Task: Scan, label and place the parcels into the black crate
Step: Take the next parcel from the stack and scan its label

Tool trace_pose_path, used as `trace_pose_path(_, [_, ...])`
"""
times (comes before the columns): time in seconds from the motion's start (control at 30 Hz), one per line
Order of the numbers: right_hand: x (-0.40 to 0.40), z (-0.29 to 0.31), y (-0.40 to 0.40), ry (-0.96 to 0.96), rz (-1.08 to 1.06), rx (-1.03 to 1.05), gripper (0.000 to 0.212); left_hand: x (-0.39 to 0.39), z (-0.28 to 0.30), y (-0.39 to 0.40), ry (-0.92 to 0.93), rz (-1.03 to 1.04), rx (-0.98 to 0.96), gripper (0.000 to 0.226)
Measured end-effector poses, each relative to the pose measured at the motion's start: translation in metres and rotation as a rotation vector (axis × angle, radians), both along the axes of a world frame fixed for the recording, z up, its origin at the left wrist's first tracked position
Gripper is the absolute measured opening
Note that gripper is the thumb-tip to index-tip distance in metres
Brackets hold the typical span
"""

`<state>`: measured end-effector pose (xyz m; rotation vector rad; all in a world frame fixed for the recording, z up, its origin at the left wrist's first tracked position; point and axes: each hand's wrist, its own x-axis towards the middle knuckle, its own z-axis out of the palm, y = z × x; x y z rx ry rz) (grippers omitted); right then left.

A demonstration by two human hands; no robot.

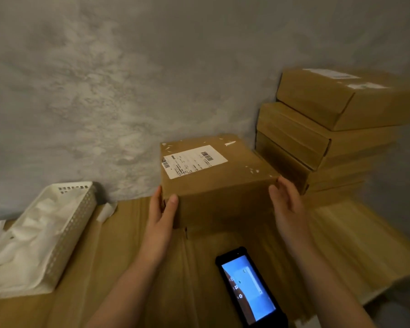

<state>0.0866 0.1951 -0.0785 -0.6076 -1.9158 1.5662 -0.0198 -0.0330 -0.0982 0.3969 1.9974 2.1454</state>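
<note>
A grip was taken on the parcel [219, 183] from both sides: the left hand [162, 215] was curled round its near left corner, while the right hand [288, 204] lay flat and straight-fingered against the right side. The parcel sat on the desk [128, 256], label [193, 160] up, beyond the scanner [250, 288]. The label was best kept upward for scanning. No crate was seen.

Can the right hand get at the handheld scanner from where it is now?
Probably yes. The right hand rests open against the labelled parcel's right side, holding nothing. The handheld scanner lies screen-up on the cardboard-covered table just below that forearm, nothing lying on or over it.
</note>
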Motion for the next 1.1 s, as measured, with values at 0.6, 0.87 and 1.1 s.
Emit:
trace_pose_path(0.6, [0.021,-0.003,-0.111,-0.105,0.21,-0.185,0.05,0.036,0.005,-0.218,-0.2,0.166,0.173,0.017])
trace_pose_path(0.87, [0.036,-0.019,-0.126,-0.241,0.328,-0.204,0.028,0.04,0.008,-0.262,-0.075,-0.03,0.068,0.033])
trace_pose_path(1.1, [0.066,-0.022,-0.141,-0.273,0.164,-0.222,0.026,0.051,-0.004,-0.244,0.123,0.268,-0.248,0.041])
